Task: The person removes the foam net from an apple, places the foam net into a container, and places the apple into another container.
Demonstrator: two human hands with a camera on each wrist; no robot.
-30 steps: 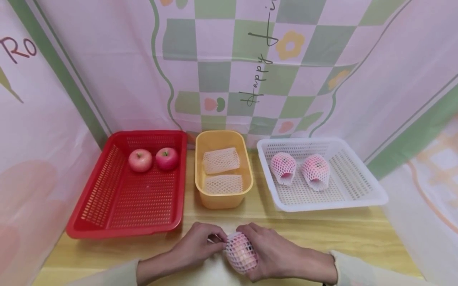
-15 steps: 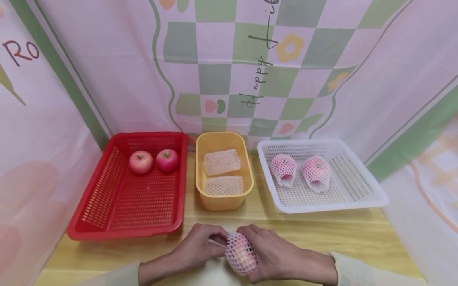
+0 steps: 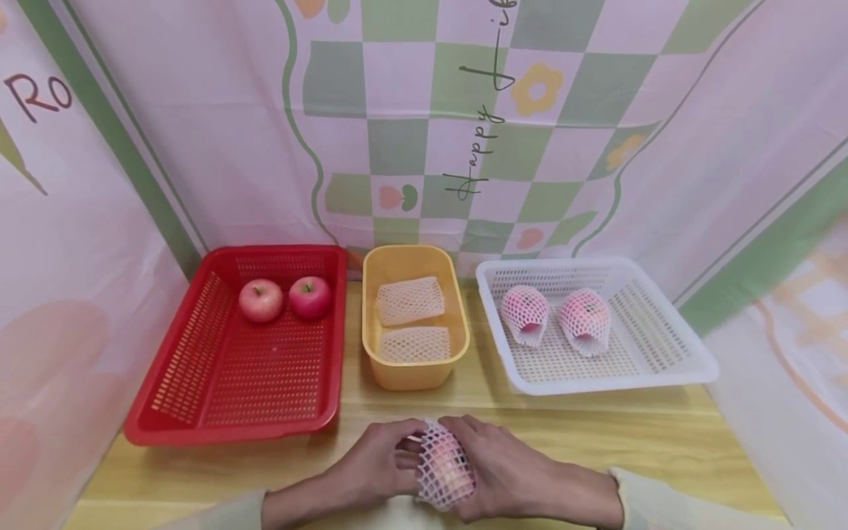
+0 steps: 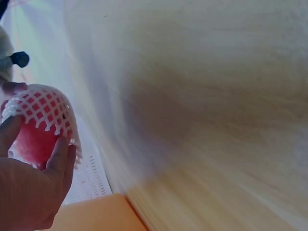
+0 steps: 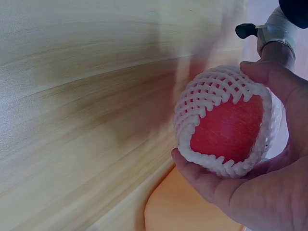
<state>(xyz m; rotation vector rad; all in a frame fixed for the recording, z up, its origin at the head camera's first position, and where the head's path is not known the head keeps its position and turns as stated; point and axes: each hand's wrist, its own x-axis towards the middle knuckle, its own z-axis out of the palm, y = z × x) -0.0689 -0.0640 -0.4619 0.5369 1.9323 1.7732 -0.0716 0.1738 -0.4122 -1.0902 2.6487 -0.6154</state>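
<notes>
Low in the head view, my right hand (image 3: 506, 467) grips an apple (image 5: 228, 127) in a white foam net sleeve (image 3: 445, 471). Its thumb and fingers lie round the net's sides. My left hand (image 3: 377, 464) is at the left end of the sleeve, thumb and fingers set on the net's open edge. In the left wrist view, bare red skin shows between those fingers (image 4: 58, 156). The right wrist view shows the net's opening, with red skin uncovered inside its thick white rim.
At the left, a red basket (image 3: 265, 419) holds two bare apples (image 3: 260, 300). The yellow bin (image 3: 414, 377) in the middle has two flat foam nets (image 3: 414, 344). A white basket (image 3: 636, 379) at the right holds two netted apples (image 3: 585, 322). A patterned curtain (image 3: 397, 147) hangs behind.
The left hand's fingers have spread from a tight pinch and shifted along the net's edge. The sleeve's left end now reaches wider. My right hand stays nearly in place.
</notes>
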